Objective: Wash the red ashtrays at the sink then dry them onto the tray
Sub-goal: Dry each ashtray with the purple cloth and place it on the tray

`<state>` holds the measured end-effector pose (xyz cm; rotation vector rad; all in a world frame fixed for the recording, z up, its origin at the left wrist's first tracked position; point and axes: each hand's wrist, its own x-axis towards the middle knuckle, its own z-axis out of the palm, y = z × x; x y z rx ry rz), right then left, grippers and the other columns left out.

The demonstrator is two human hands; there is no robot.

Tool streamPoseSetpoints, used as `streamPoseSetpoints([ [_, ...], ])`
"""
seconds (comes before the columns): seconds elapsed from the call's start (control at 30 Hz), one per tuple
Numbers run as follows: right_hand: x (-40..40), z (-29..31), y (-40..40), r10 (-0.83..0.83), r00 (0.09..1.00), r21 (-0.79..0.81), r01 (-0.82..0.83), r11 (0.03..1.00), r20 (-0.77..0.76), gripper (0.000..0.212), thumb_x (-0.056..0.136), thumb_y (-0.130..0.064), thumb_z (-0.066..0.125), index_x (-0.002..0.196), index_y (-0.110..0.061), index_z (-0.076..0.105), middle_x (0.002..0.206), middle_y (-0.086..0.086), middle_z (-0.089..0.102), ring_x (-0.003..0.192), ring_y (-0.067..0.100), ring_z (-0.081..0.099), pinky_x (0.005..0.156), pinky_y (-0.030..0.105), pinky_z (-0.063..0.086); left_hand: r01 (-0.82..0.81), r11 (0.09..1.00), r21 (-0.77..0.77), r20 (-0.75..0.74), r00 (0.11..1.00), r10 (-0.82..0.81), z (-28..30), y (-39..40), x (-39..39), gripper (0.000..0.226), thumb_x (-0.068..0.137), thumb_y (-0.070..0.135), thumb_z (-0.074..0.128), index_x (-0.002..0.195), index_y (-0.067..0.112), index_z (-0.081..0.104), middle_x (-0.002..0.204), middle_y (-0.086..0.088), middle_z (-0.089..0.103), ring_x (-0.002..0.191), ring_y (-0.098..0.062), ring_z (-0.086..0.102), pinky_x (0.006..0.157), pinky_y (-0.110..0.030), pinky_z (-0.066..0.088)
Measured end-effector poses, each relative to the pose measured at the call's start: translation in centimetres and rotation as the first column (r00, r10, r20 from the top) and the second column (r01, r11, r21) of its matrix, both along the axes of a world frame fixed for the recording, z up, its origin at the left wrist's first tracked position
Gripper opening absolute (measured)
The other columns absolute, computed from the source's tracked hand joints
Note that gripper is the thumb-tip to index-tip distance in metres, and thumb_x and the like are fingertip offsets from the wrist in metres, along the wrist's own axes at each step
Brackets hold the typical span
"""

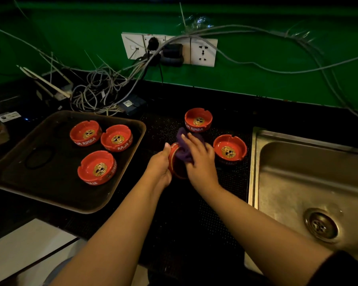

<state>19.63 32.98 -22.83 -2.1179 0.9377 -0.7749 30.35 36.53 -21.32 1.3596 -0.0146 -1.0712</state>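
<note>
Three glossy red round ashtrays (99,148) already sat in the dark rectangular tray (39,178) at left. The left hand (160,166) gripped a fourth red ashtray (174,162), tilted on edge over the black mat (215,193). The right hand (201,159) pressed a purple cloth (184,147) into it, apparently pinched. Two more (229,149) waited beside the steel sink (298,182), which held nothing visible.

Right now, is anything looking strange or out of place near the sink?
Yes. A loose tangle of cables lies on the counter behind the tray, beneath the wall sockets, an odd neighbour for a wet sink. The ashtrays look unbroken and upright.
</note>
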Motion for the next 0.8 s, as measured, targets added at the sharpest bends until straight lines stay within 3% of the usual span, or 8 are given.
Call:
streamPoseSetpoints([
  [0.1, -1.8, -1.8, -0.4, 0.164, 0.978, -0.163, -0.185, 0.969, -0.131, 0.083, 0.086, -0.005, 0.05, 0.151, -0.039, 0.01, 0.159, -0.021, 0.002, 0.147, 0.017, -0.004, 0.118, 0.029, 0.0, -0.11, 0.994, 0.015, -0.15, 0.982, 0.111, 0.2, -0.3, 0.2, 0.042, 0.101, 0.035, 0.042, 0.112, -0.003, 0.056, 0.103, -0.021, 0.064, 0.091, -0.033, 0.064, 0.076, -0.048, 0.051],
  [0.17, -2.1, -2.1, -0.8, 0.178, 0.972, -0.083, -0.192, 0.978, -0.15, 0.085, 0.089, -0.003, 0.049, 0.148, -0.04, 0.002, 0.157, -0.023, -0.006, 0.147, 0.016, -0.012, 0.117, 0.029, -0.003, -0.115, 0.992, 0.044, -0.173, 0.977, 0.121, 0.3, -0.4, -0.1, 0.044, 0.1, 0.037, 0.044, 0.121, -0.002, 0.049, 0.106, -0.021, 0.06, 0.106, -0.038, 0.059, 0.086, -0.054, 0.047],
  [0.23, -1.2, -1.5, -0.3, 0.116, 0.984, -0.008, -0.118, 0.993, -0.135, 0.089, 0.088, 0.0, 0.05, 0.147, -0.038, -0.006, 0.155, -0.024, -0.012, 0.146, 0.015, -0.018, 0.115, 0.026, -0.008, -0.129, 0.99, 0.056, -0.193, 0.972, 0.137, 0.5, -0.6, -0.6, 0.041, 0.1, 0.039, 0.044, 0.117, 0.002, 0.049, 0.104, -0.019, 0.059, 0.104, -0.036, 0.059, 0.087, -0.053, 0.047],
  [0.33, -0.5, -0.6, 0.6, 0.226, 0.965, -0.066, -0.236, 0.969, -0.134, 0.09, 0.083, 0.003, 0.05, 0.148, -0.031, -0.002, 0.156, -0.02, -0.008, 0.146, 0.017, -0.018, 0.117, 0.025, -0.009, -0.166, 0.986, 0.009, -0.216, 0.963, 0.164, 0.7, -0.8, -0.1, 0.041, 0.101, 0.04, 0.039, 0.097, 0.002, 0.056, 0.117, -0.02, 0.061, 0.086, -0.028, 0.061, 0.074, -0.042, 0.052],
  [0.43, -1.9, -1.2, -0.1, 0.392, 0.898, -0.141, -0.422, 0.896, -0.201, 0.087, 0.082, 0.002, 0.051, 0.15, -0.031, 0.007, 0.157, -0.021, 0.001, 0.145, 0.009, -0.014, 0.116, 0.019, -0.01, -0.195, 0.981, 0.011, -0.261, 0.946, 0.191, 0.5, -0.9, 0.9, 0.047, 0.102, 0.042, 0.034, 0.096, 0.002, 0.056, 0.121, -0.017, 0.057, 0.103, -0.029, 0.06, 0.081, -0.039, 0.048],
  [0.57, -1.4, -1.2, -1.5, 0.201, 0.971, 0.107, -0.188, 0.976, -0.131, 0.082, 0.088, 0.006, 0.047, 0.151, -0.029, 0.007, 0.151, -0.023, -0.007, 0.141, 0.006, -0.018, 0.12, 0.031, -0.003, -0.24, 0.97, 0.023, -0.265, 0.934, 0.238, 1.3, -1.0, 0.3, 0.045, 0.101, 0.038, 0.042, 0.13, 0.004, 0.047, 0.117, -0.018, 0.057, 0.119, -0.035, 0.055, 0.096, -0.054, 0.043],
  [0.73, -0.4, -0.5, 0.2, 0.327, 0.942, 0.095, -0.32, 0.943, -0.071, 0.081, 0.088, 0.005, 0.045, 0.151, -0.028, 0.006, 0.154, -0.021, -0.004, 0.143, 0.009, -0.019, 0.113, 0.018, -0.01, -0.264, 0.964, 0.008, -0.17, 0.95, 0.262, 1.4, -0.9, 0.3, 0.039, 0.101, 0.034, 0.042, 0.113, 0.0, 0.058, 0.11, -0.017, 0.063, 0.115, -0.033, 0.058, 0.096, -0.046, 0.047],
  [0.8, -0.2, -0.6, -0.1, 0.313, 0.95, 0.206, -0.305, 0.93, -0.008, 0.082, 0.089, 0.006, 0.042, 0.15, -0.031, 0.002, 0.157, -0.018, -0.003, 0.146, 0.013, -0.013, 0.117, 0.027, -0.007, -0.261, 0.964, -0.052, -0.096, 0.962, 0.255, 1.2, -0.7, 0.1, 0.041, 0.101, 0.033, 0.043, 0.117, -0.002, 0.057, 0.097, -0.014, 0.065, 0.109, -0.031, 0.06, 0.098, -0.044, 0.047],
])
